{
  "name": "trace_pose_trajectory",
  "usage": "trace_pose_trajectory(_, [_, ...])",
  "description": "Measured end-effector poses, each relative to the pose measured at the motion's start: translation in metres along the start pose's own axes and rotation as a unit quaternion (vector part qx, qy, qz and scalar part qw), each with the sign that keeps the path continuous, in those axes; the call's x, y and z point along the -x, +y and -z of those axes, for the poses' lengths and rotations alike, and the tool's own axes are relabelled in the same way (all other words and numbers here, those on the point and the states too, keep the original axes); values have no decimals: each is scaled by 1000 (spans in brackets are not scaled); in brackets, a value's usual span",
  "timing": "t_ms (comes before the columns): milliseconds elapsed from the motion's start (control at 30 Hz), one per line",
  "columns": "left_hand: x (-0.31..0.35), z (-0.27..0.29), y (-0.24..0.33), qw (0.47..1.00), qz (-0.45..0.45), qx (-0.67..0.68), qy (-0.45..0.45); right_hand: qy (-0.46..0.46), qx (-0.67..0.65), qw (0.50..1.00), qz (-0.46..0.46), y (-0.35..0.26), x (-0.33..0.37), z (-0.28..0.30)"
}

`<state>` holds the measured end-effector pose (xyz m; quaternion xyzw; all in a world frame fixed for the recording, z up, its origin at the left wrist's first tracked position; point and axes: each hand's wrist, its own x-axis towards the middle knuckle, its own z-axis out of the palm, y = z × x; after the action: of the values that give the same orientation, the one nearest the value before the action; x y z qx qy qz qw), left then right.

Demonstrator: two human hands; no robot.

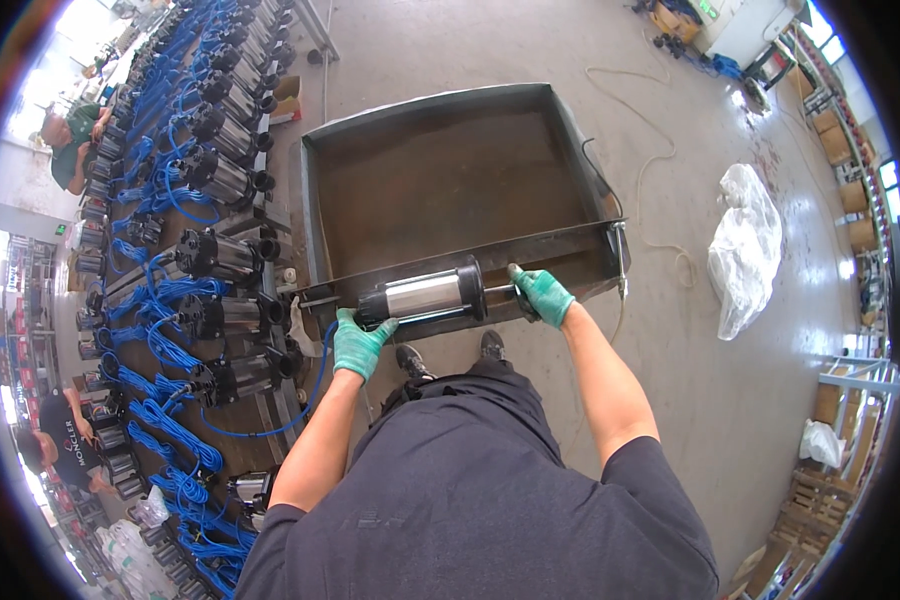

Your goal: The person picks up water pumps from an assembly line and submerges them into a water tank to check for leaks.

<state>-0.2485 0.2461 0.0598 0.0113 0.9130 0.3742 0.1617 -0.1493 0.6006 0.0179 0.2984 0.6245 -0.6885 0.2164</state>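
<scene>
A submersible pump motor (425, 296) lies on its side across the near edge of a metal water tank (315, 200). It has a shiny steel cylinder, black ends and a thin shaft (500, 289) pointing right. My left hand (360, 345), in a green glove, grips the black left end from below, thumb and fingers apart around it. My right hand (543, 295), also green-gloved, is closed at the shaft's tip; its lower fingers are partly hidden beside a dark part. A blue cable (315, 395) runs down from beside my left hand toward the left bench.
Rows of similar motors (225, 255) with coiled blue cables (175, 435) fill the bench on the left. Two people (68, 150) are beyond it. Clear plastic sheeting (745, 250) and a thin hose (660, 155) lie on the floor to the right. Pallets (810, 505) stand at lower right.
</scene>
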Motion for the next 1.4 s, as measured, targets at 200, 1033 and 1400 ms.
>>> trace_pose_trajectory(200, [1, 4, 1, 1000, 4, 24, 6, -3, -233, 970, 70, -4, 12, -29])
trace_pose_trajectory(1033, [2, -3, -11, 999, 30, 18, -2, 35, 3, 997, -69, -6, -2, -12])
trace_pose_trajectory(1400, [-8, -18, -33, 1000, 23, 7, 0, 45, 180, 980, -70, -19, -9, 0])
